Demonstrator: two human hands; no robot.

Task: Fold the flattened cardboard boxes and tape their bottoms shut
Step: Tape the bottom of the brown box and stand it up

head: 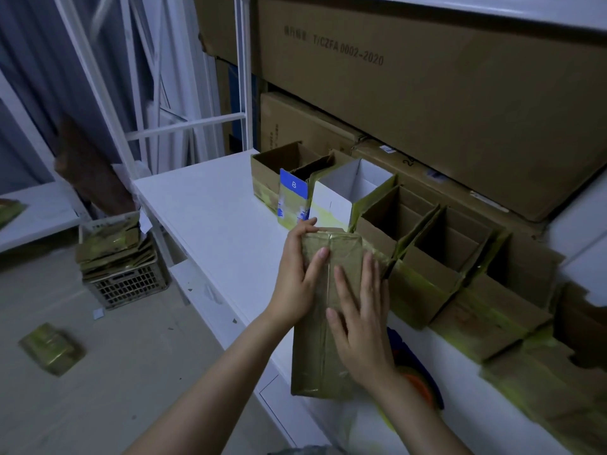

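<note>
A brown cardboard box stands upside down on the white table, its taped bottom facing up with a seam down the middle. My left hand holds the box's left side, thumb at the far corner and fingers over the taped face. My right hand lies flat on the tape, fingers straight and spread, pressing on the right half. A tape roll with an orange core lies partly hidden behind my right wrist.
Several folded open boxes stand in a row along the table's back, against large cartons on the shelf. Flattened boxes lie at the right. On the floor, a crate holds flat boxes, and one flat box lies loose.
</note>
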